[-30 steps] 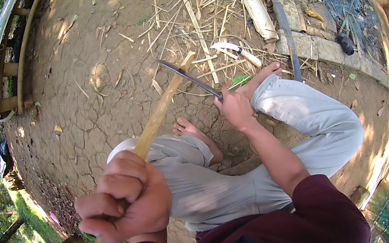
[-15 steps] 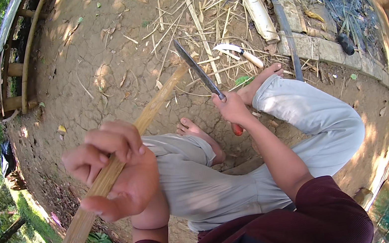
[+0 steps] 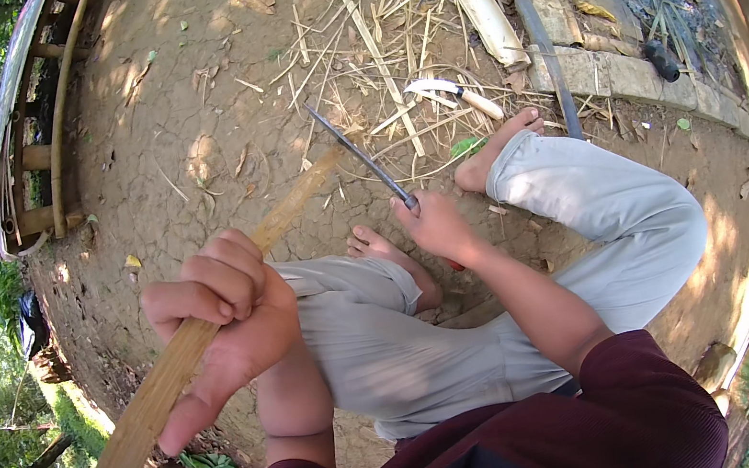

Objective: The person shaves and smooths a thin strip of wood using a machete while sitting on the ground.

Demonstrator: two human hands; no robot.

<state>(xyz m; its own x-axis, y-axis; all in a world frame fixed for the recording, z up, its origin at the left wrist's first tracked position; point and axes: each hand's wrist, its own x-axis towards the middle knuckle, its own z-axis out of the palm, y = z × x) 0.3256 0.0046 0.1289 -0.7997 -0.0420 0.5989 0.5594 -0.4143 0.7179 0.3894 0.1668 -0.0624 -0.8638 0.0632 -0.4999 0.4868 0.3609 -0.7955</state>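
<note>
On the cracked dirt ground [image 3: 180,98] a person sits with legs folded, bare feet out, working a long bamboo strip [image 3: 156,392]. Left hand [image 3: 219,330] is raised close to the camera, its grip wrapped fully round the strip, knuckles up and thumb pointing down along the underside; the forearm rises steeply from a maroon sleeve [image 3: 560,439]. From that fist the strip runs down past the lower left edge and up to the right, its far end tapering over the ground toward the blade. Right hand [image 3: 436,225] is held lower and farther out, just above the left foot [image 3: 387,251], arm nearly straight, wrist bent, its grip clamped on the handle of a long dark knife [image 3: 361,156]. The blade slants up and left, its tip near the far end of the strip; whether they touch cannot be told. Beyond it a second knife [image 3: 450,92] with a pale handle lies among bamboo shavings [image 3: 367,51], well apart from both hands.
</note>
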